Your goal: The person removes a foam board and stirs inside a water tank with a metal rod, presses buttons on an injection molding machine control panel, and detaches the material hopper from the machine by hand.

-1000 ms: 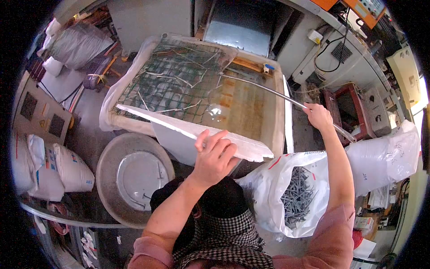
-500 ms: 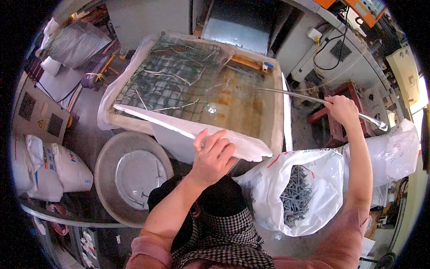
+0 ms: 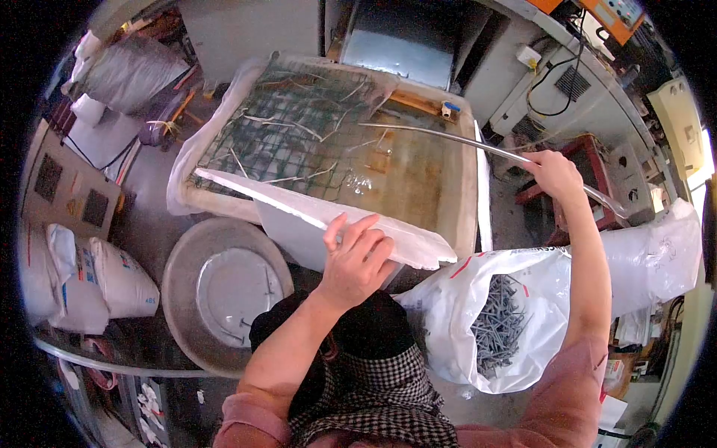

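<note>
My right hand [image 3: 556, 175] is closed around a long, thin metal rod [image 3: 478, 143]. The rod's far end reaches over the water in a large pale tub [image 3: 469, 187], near the edge of a green mesh [image 3: 299, 142] with pale strips lying on it. My left hand [image 3: 357, 261] grips the near edge of a white board [image 3: 407, 237], which looks like foam and leans along the tub's front side. Its fingers curl over the board's edge; the thumb is hidden.
To the right of my lap stands an open white sack [image 3: 545, 313] of grey nail-like plastic pieces [image 3: 499, 328]. A round basin [image 3: 179, 299] sits at left, beside filled sacks [image 3: 123, 284]. Beyond the tub's right side is a red stool [image 3: 590, 149]; a blue-handled valve [image 3: 449, 110] sits at its far corner.
My right hand has moved a little to the left, and the rod's far end has slid left across the water toward the mesh. My left hand stays on the board.
</note>
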`<state>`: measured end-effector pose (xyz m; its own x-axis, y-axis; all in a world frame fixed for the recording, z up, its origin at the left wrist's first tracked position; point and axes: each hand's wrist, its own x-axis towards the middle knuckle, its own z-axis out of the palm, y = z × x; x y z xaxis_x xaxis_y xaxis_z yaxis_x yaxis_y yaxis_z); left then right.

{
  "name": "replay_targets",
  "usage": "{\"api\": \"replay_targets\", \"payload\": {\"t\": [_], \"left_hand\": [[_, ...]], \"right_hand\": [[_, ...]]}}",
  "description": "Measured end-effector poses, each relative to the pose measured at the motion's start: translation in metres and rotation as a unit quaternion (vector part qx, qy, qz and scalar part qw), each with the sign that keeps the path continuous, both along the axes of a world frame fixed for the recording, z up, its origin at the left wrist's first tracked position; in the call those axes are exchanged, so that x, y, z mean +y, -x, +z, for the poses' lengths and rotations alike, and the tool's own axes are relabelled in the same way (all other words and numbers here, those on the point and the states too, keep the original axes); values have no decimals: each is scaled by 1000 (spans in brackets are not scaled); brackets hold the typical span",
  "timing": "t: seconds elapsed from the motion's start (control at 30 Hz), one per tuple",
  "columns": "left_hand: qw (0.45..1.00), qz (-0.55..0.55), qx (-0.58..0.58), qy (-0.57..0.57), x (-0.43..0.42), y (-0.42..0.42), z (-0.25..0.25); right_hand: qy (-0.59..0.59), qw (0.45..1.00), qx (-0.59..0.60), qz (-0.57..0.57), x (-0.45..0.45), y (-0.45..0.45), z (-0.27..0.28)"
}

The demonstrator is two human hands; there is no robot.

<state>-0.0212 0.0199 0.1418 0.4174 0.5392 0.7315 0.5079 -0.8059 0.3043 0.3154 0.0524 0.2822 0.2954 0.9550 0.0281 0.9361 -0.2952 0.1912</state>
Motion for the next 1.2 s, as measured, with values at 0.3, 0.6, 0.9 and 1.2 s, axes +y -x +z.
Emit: {"api": "replay_targets", "payload": {"t": [0.3,0.6,0.9,1.2], "left_hand": [[1000,-9,4,4,-1,-2,2],[1000,-6,4,2,0,-4,4],[1000,-11,10,-4,-7,0,5],[1000,-8,23,2,-10,1,8]], "right_hand": [[46,999,-8,-12,3,-7,-22],[100,992,-57,51,-9,1,15],[30,999,37,-22,-69,-64,18],[113,945,242,192,15,-53,-140]]}}
